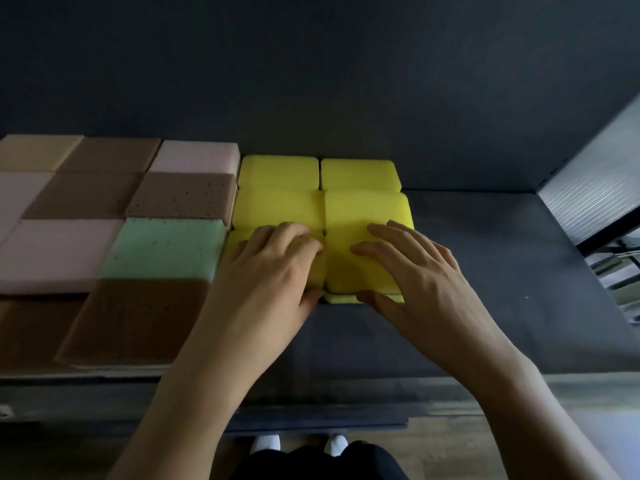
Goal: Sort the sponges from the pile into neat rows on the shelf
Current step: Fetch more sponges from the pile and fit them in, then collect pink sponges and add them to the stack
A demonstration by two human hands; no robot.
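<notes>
Yellow front sponges beneath left hand and right hand (edges hidden)

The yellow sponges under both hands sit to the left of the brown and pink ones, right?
No: the head view shows the yellow sponges to the right of the brown and pink sponges. The left hand and right hand are indeed on them.
</notes>
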